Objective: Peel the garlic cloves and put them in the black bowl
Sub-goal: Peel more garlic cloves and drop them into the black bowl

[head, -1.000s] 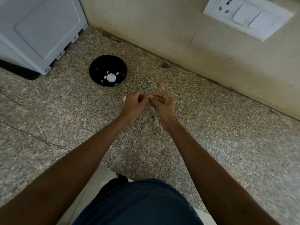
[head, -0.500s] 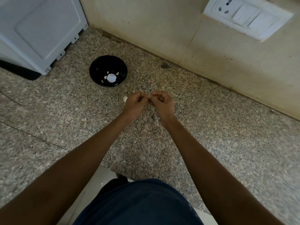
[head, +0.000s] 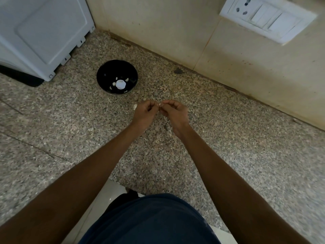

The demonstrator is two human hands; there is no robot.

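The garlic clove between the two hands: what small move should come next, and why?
Probably go on pulling skin off the garlic clove. Left hand and right hand both pinch it above the counter, short of the black bowl; whether it is bare is too small to tell.

black bowl [head: 107, 74], speckled grey-brown granite counter [head: 228, 138], white socket panel [head: 267, 18], cream wall [head: 167, 23].

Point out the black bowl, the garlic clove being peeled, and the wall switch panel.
black bowl [head: 103, 73]: head view, on its bare inner wall, upper left.
garlic clove [head: 160, 104]: head view, on the pale bit showing between the fingertips of both hands.
switch panel [head: 267, 19]: head view, on the middle of its white plate.
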